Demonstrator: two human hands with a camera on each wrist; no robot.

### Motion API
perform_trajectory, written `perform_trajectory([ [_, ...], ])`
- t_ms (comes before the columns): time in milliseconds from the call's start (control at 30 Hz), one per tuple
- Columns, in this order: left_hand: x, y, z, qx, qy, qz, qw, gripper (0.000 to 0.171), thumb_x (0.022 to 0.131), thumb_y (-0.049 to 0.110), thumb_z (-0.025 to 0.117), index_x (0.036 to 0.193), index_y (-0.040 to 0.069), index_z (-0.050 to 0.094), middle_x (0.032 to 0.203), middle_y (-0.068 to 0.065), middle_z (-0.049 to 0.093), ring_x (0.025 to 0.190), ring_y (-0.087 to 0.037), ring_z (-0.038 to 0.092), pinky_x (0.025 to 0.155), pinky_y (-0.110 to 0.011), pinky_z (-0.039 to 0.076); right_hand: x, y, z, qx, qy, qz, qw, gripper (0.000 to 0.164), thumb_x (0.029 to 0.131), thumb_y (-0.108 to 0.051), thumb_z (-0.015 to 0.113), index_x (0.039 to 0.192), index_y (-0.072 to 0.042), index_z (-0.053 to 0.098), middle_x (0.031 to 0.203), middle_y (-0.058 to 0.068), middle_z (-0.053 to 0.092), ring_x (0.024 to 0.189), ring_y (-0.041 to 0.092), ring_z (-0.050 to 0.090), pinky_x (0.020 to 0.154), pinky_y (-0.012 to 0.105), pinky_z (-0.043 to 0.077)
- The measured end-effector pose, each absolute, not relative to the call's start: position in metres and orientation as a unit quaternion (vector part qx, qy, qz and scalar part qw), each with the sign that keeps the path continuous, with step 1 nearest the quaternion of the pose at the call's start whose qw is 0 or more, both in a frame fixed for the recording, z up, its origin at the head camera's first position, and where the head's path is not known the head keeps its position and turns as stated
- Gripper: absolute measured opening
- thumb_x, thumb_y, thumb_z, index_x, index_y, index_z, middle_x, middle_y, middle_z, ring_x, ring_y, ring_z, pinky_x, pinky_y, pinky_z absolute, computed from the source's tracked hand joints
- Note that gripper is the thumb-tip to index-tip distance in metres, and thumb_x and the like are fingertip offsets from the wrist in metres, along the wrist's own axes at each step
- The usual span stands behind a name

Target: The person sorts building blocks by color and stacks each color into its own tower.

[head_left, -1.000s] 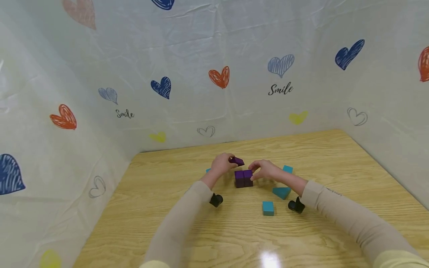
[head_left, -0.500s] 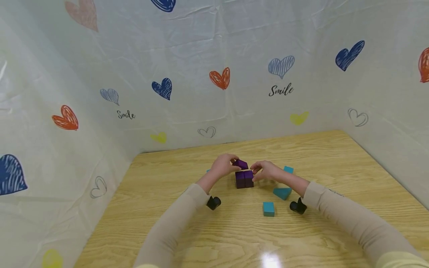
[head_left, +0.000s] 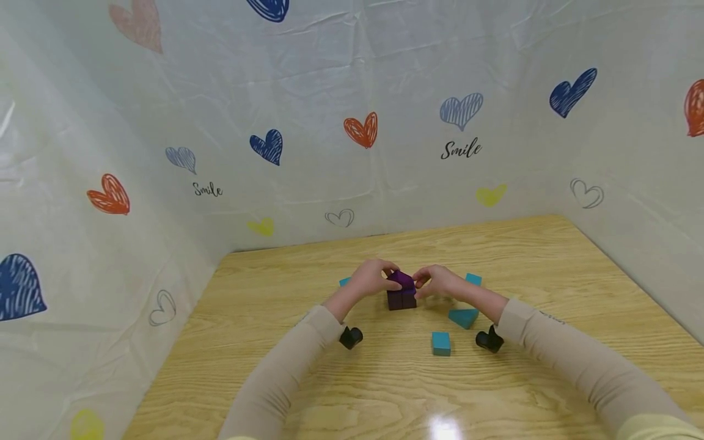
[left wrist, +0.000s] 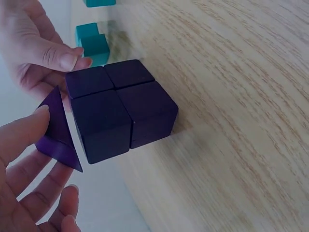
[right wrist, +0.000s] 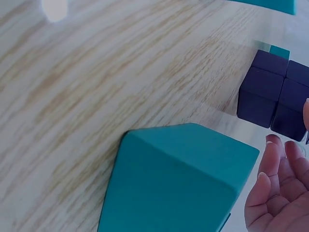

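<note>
My left hand (head_left: 371, 278) pinches a purple triangular block (left wrist: 58, 128) between thumb and fingers. It hovers just over a group of purple cubes (head_left: 401, 299) packed side by side; the left wrist view shows a narrow gap between them. My right hand (head_left: 438, 282) is at the right side of the cubes, its thumb and fingers loosely bent around that end. In the right wrist view its lower fingers (right wrist: 273, 150) are apart from the cubes; whether its thumb touches them I cannot tell.
On the wooden table (head_left: 308, 391) lie a teal cube (head_left: 440, 343), a teal wedge (head_left: 464, 317) and another teal block (head_left: 473, 279) behind the right forearm. More teal (head_left: 344, 282) peeks out behind the left hand. A white sheet (head_left: 308, 195) with printed hearts encloses the back and sides.
My left hand has brought the purple triangular block rightward and down, from behind and left of the purple cubes to over their top. My right hand has stayed almost still.
</note>
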State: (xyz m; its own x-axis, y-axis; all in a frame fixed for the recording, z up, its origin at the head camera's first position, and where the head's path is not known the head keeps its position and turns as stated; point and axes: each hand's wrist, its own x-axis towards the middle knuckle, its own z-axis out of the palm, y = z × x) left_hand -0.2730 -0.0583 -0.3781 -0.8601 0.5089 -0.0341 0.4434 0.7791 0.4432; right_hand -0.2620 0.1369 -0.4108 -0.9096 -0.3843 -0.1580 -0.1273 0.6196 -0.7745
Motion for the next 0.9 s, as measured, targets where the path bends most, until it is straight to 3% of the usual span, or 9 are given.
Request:
perform_trajectory([
  [633, -0.2694, -0.0570, -0.3838, 0.255, 0.938, 0.222, 0.075, 0.041, 0.079, 0.028, 0.072, 0.116, 0.012, 0.063, 0.096, -0.003, 0.064, 0.088, -0.015, 0.056, 0.078, -0.030, 0.045, -0.2597, 0.1368, -0.4120, -0.158, 0.885, -0.414, 0.142, 0.044, 0.080, -0.012, 0.071, 0.117, 0.004, 0.056, 0.102, 0.014, 0.061, 0.096, 0.027, 0.055, 0.077, 0.035, 0.047],
  [900, -0.2677, -0.0641, -0.3844, 0.235, 0.938, 0.235, 0.095, 0.048, 0.076, 0.025, 0.075, 0.120, 0.011, 0.060, 0.107, -0.008, 0.062, 0.103, -0.026, 0.055, 0.086, -0.038, 0.045, -0.2570, 0.1390, -0.4120, -0.176, 0.884, -0.417, 0.122, 0.048, 0.080, -0.013, 0.071, 0.122, 0.002, 0.053, 0.105, 0.016, 0.060, 0.095, 0.028, 0.055, 0.073, 0.034, 0.048],
])
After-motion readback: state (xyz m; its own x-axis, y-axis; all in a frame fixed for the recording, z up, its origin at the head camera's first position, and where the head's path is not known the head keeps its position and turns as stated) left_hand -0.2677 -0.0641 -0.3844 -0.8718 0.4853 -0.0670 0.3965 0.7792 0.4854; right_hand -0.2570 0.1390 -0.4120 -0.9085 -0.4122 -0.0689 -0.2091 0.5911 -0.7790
